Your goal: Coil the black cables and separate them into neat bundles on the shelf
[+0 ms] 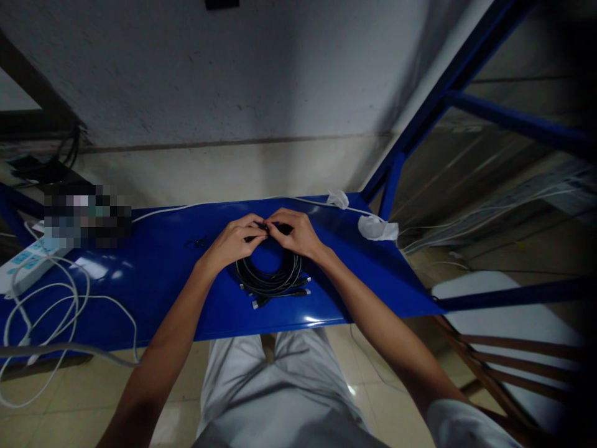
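A coil of black cables [273,283] lies on the blue table [163,298], its several metal-tipped plugs pointing toward the front edge. At the far side of the coil my left hand [237,239] is closed, thumb and fingers pinching the cables. Close beside it my right hand [296,231] is closed on the same stretch, the fingertips of both hands nearly meeting. What exactly lies between the fingertips is too small to make out. Left of my left hand rest a few small black ties [198,241].
A white power strip [28,261] and loops of white cable [74,292] are at the left. Crumpled white scraps [377,228] lie at the back right. A blue frame post [392,186] rises at the right, near a wooden chair [513,342]. A wall stands behind.
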The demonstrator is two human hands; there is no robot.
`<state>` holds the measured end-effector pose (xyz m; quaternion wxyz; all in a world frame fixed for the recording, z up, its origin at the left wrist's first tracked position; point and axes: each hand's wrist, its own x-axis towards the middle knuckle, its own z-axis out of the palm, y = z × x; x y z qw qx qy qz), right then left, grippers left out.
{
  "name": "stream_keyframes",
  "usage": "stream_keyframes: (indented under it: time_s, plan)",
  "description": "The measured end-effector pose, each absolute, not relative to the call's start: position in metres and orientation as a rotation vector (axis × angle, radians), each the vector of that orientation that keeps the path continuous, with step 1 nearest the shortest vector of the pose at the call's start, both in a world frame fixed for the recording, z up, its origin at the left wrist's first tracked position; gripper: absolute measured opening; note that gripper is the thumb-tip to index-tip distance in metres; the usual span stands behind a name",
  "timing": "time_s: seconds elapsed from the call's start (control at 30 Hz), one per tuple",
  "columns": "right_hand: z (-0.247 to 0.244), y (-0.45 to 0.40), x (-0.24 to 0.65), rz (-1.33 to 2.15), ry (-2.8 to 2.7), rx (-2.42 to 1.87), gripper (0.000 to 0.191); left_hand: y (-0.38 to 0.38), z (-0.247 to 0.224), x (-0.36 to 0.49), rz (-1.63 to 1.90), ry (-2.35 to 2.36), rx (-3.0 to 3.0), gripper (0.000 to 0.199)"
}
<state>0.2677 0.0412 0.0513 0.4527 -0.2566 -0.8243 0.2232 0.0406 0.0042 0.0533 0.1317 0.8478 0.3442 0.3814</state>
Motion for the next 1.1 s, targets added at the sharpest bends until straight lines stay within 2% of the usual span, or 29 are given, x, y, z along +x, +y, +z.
stream_keyframes:
  time_s: [0.4,0.5,0.6,0.63,0.73,0.8,1.1]
  plan:
    - [0.0448,0.0427,0.2681,0.503,-2.087,-0.588,0.021,-0.0005,0.0528,0.0458,1.079,1.155,2.514,0.018]
    - [0.0452,0.0415,0.268,0.506,-2.114,-0.593,0.021,-0.0018,0.0516,0.046,1.095,1.248,2.483,0.025]
    - [0.046,0.041,0.2685,0.51,-2.124,-0.588,0.021,-0.0009,0.0499,0.0462,1.099,1.309,2.428,0.008]
    - [0.0461,0.041,0.2687,0.514,-2.127,-0.583,0.021,-0.0001,0.0495,0.0463,1.099,1.316,2.39,0.009]
    - [0.0459,0.0413,0.2691,0.526,-2.143,-0.575,0.021,0.0029,0.0481,0.0469,1.1,1.311,2.277,0.039]
    - [0.0457,0.0415,0.2692,0.528,-2.15,-0.567,0.022,0.0048,0.0471,0.0471,1.082,1.308,2.256,0.048]
    - [0.0491,0.0394,0.2704,0.499,-2.185,-0.546,0.026,0.0063,0.0481,0.0488,1.018,1.272,2.223,0.037]
